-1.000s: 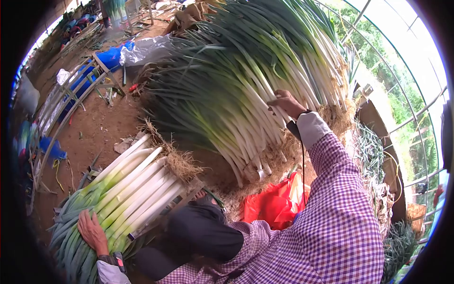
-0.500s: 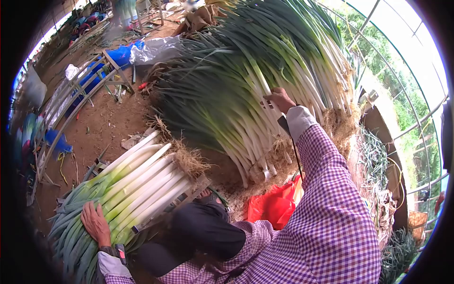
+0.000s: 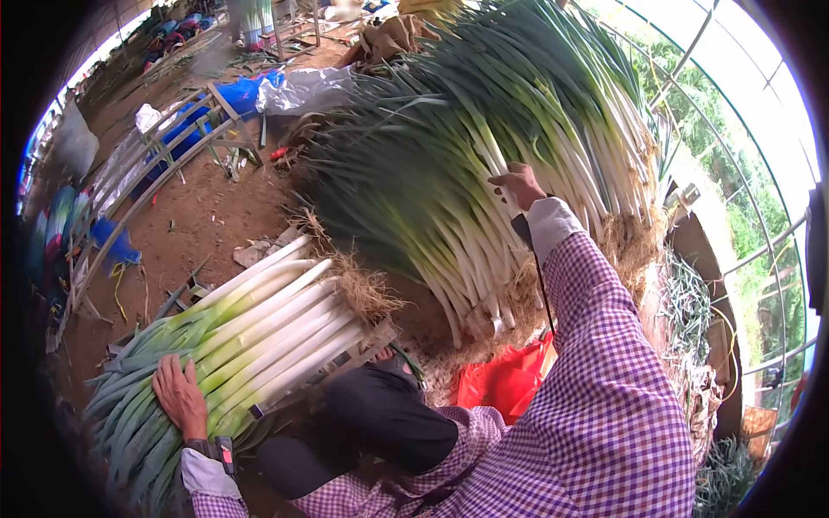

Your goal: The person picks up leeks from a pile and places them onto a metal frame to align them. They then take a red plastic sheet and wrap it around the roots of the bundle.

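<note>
My left hand (image 3: pixel 181 395) lies flat, fingers spread, on the green leaves of a small bunch of leeks (image 3: pixel 276 337). The bunch rests on a low support, white stalks side by side and roots toward the right. At the large leek pile (image 3: pixel 432 211), my right hand (image 3: pixel 520 186) is closed round the pale stalk of a thick leek (image 3: pixel 490 148). That leek lies on top of the others, its leaves running up and left. A dark strap-like thing (image 3: pixel 522 231) hangs by my right wrist, and I cannot make out what it is.
A red plastic bag (image 3: pixel 501 384) lies on the ground by my knees. At the left stands a slatted frame (image 3: pixel 168 173) with blue and silvery sheeting. Metal poles (image 3: pixel 764 229) of a greenhouse wall line the right side. Cut leaves and scraps litter the soil.
The view has turned slightly, so the leeks and frame appear farther right. My right hand remains on the thick leek, its fingers drawn closer round the stalk. My left hand keeps its place on the leaves.
</note>
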Demonstrator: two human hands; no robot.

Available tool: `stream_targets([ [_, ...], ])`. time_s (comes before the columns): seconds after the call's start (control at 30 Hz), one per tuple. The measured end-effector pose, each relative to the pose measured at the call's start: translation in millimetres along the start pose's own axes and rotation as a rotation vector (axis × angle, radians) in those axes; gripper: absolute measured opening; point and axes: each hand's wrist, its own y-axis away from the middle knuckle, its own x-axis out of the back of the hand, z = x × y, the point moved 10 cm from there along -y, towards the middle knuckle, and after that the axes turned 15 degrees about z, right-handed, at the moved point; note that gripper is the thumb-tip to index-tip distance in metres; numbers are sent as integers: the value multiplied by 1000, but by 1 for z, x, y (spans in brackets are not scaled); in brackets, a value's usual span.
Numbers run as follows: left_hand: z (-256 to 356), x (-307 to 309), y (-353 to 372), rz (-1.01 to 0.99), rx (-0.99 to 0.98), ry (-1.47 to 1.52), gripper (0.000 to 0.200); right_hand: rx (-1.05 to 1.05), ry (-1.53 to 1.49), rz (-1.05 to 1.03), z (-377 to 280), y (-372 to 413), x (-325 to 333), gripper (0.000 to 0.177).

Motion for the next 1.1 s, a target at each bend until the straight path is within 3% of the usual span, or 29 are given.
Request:
stream_targets([
  [0.2, 1, 5, 1, 55, -1, 22, 36, -90, -229, -195, -61, 67, -7, 16],
  [0.23, 1, 5, 1, 58, 2, 27, 36, 446, -9, -316, -79, 65, -15, 15],
  [0.27, 3, 7, 0, 70, 3, 34, 36, 992, 133, -273, -87, 76, -14, 14],
  [0.37, 0, 4, 2, 99, -2, 9, 35, 1250, 313, -237, -165, 197, -7, 15],
  [0.43, 2, 9, 1, 132, -9, 22, 34, 925, 102, -382, -182, 224, -17, 15],
  [0.5, 5, 13, 0, 147, -18, 34, 34, 342, -215, -525, -187, 248, -35, 17],
  [0.53, 3, 14, 1, 152, -19, 40, 34, -81, -412, -578, -181, 268, -51, 19],
  [0.67, 5, 15, -3, 92, 6, 32, 35, -58, -468, -831, -237, 356, -96, 29],
  [0.87, 2, 13, -2, 106, 26, 82, 38, 215, -515, -1254, -284, 427, -213, 42],
  [1.0, 2, 21, -1, 167, 18, 71, 38, 376, -399, -1449, -278, 445, -304, 40],
  [1.1, 2, 21, -1, 172, 32, 84, 40, 490, -181, -1527, -229, 433, -386, 41],
])
